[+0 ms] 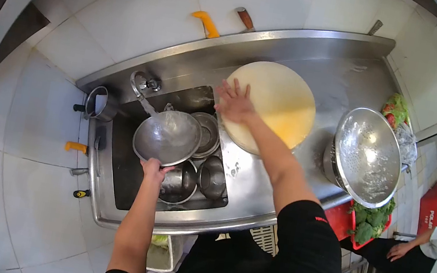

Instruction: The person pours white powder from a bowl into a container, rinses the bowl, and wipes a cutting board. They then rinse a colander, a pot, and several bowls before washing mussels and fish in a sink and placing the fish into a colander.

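My left hand (153, 169) grips the near rim of a wide metal bowl (180, 138), fingers closed on its edge. Water runs from the tap (137, 86) into the bowl, which is over the sink. My right hand (234, 103) lies with fingers spread on the left side of a thick round cutting board (272, 99), holding nothing. Below and beside the bowl, the sink (120, 178) contains a dark metal pot (178, 182), a second pot (212, 177) and round metal lids or pans (207, 134).
On the steel counter's right stands a large colander (369, 157). Bagged vegetables (395, 112) lie behind it; a red crate of broccoli (370, 222) is below. A metal container (101, 103) hangs left of the sink. Knives with orange (208, 24) and brown (245, 18) handles line the backsplash. Another person (414, 253) works at right.
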The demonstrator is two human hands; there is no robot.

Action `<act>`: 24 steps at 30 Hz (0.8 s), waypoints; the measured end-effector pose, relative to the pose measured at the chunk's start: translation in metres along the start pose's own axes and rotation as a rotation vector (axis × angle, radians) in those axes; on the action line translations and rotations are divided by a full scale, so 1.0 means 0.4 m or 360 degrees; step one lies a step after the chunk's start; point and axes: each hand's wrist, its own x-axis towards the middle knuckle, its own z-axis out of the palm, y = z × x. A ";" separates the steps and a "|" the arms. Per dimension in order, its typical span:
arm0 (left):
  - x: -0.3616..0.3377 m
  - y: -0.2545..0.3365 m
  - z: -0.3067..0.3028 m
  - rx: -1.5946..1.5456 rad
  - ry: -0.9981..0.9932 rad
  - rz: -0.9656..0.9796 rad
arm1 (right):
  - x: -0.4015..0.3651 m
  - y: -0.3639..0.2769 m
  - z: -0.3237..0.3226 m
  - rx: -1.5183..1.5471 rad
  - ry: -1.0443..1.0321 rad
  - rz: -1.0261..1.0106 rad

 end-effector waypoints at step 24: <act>-0.415 0.219 0.349 0.1035 -0.0627 0.1364 | -0.268 -0.028 -0.017 0.0341 -0.0045 0.0794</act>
